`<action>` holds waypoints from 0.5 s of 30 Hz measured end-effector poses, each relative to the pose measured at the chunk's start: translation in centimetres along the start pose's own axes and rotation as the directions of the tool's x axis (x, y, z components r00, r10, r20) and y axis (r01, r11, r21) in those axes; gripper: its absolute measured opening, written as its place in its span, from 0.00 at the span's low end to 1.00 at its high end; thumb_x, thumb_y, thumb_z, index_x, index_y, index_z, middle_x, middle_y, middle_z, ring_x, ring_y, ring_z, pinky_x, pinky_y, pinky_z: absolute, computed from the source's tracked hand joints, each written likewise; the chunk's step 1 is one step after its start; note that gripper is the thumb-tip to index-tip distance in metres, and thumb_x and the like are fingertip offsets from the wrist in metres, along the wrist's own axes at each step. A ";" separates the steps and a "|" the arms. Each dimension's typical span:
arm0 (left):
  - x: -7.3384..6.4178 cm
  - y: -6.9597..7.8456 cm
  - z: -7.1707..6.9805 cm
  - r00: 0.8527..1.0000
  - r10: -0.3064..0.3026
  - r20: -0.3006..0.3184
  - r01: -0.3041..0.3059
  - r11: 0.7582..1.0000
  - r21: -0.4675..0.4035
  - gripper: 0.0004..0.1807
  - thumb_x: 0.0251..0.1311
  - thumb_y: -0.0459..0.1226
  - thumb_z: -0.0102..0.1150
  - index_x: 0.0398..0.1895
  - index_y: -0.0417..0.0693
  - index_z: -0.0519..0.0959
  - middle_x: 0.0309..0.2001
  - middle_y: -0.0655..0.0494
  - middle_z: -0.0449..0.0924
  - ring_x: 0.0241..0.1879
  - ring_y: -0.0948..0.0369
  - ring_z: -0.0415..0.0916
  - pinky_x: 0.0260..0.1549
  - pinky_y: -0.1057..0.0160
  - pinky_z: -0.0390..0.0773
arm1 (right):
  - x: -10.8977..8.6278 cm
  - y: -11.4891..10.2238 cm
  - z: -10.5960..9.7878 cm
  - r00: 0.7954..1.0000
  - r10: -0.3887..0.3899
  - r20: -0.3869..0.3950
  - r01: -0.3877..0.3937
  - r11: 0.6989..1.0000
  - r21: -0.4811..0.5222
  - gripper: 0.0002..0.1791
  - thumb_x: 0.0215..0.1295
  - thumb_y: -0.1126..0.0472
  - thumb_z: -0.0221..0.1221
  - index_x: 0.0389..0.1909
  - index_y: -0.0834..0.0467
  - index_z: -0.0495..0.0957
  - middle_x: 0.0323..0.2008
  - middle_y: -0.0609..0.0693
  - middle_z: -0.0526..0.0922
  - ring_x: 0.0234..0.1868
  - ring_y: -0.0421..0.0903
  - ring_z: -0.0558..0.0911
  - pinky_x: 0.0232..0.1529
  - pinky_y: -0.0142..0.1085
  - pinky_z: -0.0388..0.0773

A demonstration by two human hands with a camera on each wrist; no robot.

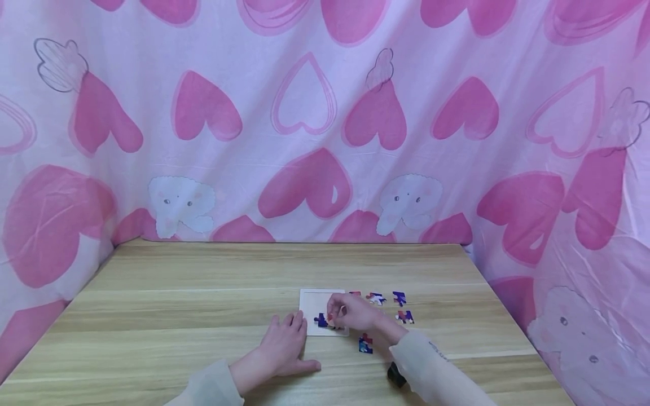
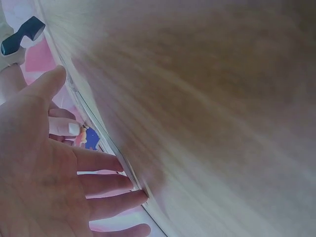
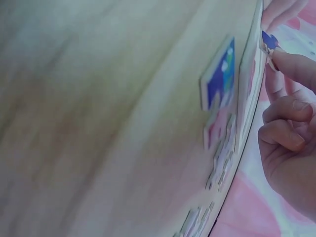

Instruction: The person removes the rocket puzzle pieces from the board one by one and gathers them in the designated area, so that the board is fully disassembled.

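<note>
A white puzzle tray (image 1: 311,298) lies flat on the table. My left hand (image 1: 285,345) rests beside it, fingers extended and fingertips at the tray's left edge; the left wrist view shows this hand (image 2: 54,168) with its fingers spread. Above the tray, my right hand (image 1: 355,313) pinches a jigsaw piece, blue with red and cream parts (image 1: 322,320). In the right wrist view the piece (image 3: 269,40) is between thumb and fingertips of the right hand (image 3: 291,118), the other fingers curled. The fingers hide part of the piece and the tray behind it.
Several loose jigsaw pieces lie right of the tray: one piece (image 1: 399,298) at the back, another (image 1: 404,317) before it, a white-and-red piece (image 1: 376,298), and a blue-green piece (image 1: 365,343) nearer me. A dark device (image 1: 396,375) is at my right wrist. A heart-patterned curtain (image 1: 304,180) borders the wooden table.
</note>
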State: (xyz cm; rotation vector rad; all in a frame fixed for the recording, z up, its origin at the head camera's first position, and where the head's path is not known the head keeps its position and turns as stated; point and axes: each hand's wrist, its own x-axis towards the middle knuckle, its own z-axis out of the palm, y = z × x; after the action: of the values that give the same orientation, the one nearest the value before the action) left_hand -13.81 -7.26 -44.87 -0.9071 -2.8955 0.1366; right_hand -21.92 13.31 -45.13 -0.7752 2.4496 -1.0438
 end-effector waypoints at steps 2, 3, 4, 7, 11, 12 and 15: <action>0.0 0.0 0.0 1.000 0.000 0.003 0.000 1.000 -0.005 0.52 0.40 0.73 0.40 0.52 0.36 0.71 0.54 0.41 0.67 0.50 0.47 0.67 0.41 0.46 0.67 | -0.2 0.2 -0.3 1.000 -0.015 -0.003 0.015 1.000 -0.012 0.08 0.54 0.65 0.59 0.32 0.49 0.73 0.27 0.43 0.75 0.28 0.40 0.73 0.28 0.32 0.71; 0.0 0.0 0.0 1.000 0.001 0.002 -0.001 1.000 -0.005 0.52 0.40 0.73 0.39 0.52 0.35 0.71 0.54 0.41 0.67 0.50 0.47 0.67 0.41 0.46 0.67 | -0.3 0.3 -0.4 1.000 -0.025 -0.002 0.025 1.000 -0.012 0.08 0.54 0.65 0.58 0.32 0.50 0.73 0.27 0.43 0.75 0.28 0.40 0.74 0.29 0.33 0.71; 0.0 0.0 0.0 1.000 0.001 0.001 -0.001 1.000 -0.006 0.52 0.40 0.73 0.39 0.52 0.35 0.71 0.54 0.41 0.67 0.50 0.47 0.67 0.41 0.46 0.67 | -0.4 0.3 -0.6 1.000 -0.029 0.000 0.029 1.000 -0.006 0.08 0.54 0.65 0.58 0.33 0.50 0.73 0.28 0.43 0.75 0.29 0.40 0.73 0.30 0.33 0.71; 0.0 0.0 0.1 1.000 0.001 -0.004 -0.001 1.000 -0.006 0.52 0.40 0.73 0.40 0.52 0.35 0.71 0.54 0.41 0.67 0.49 0.47 0.68 0.41 0.45 0.67 | -1.2 0.0 -1.2 1.000 -0.025 0.008 0.025 0.999 0.021 0.07 0.55 0.66 0.57 0.34 0.53 0.73 0.29 0.44 0.75 0.31 0.41 0.73 0.33 0.35 0.71; 0.0 -0.1 0.2 1.000 0.001 0.003 -0.001 1.000 -0.019 0.52 0.40 0.73 0.40 0.52 0.35 0.70 0.54 0.41 0.67 0.49 0.47 0.67 0.41 0.45 0.66 | -2.0 0.1 -2.0 0.999 -0.031 0.031 0.029 0.998 0.053 0.08 0.55 0.69 0.57 0.34 0.55 0.73 0.30 0.46 0.76 0.33 0.42 0.73 0.37 0.36 0.70; 0.0 -0.1 0.2 1.000 0.000 0.005 0.000 1.000 -0.021 0.52 0.40 0.73 0.40 0.53 0.35 0.70 0.54 0.41 0.67 0.50 0.47 0.67 0.41 0.45 0.66 | -2.0 0.6 -2.1 0.999 -0.036 0.038 0.034 0.998 0.050 0.08 0.55 0.68 0.57 0.34 0.54 0.73 0.30 0.45 0.75 0.32 0.41 0.73 0.36 0.36 0.70; 0.0 -0.1 0.1 1.000 -0.002 0.011 0.002 1.000 -0.025 0.52 0.40 0.72 0.40 0.53 0.35 0.70 0.54 0.40 0.67 0.50 0.47 0.67 0.41 0.45 0.66 | -2.4 1.1 -2.6 0.996 -0.059 0.060 0.055 0.996 0.068 0.08 0.55 0.70 0.56 0.34 0.56 0.73 0.30 0.47 0.76 0.33 0.42 0.73 0.37 0.36 0.71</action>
State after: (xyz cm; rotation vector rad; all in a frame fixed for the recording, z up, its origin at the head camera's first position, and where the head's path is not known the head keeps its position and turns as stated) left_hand -13.89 -7.34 -44.99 -0.9100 -2.9148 0.1052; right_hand -21.77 16.81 -43.96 -0.8474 2.3416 -1.0991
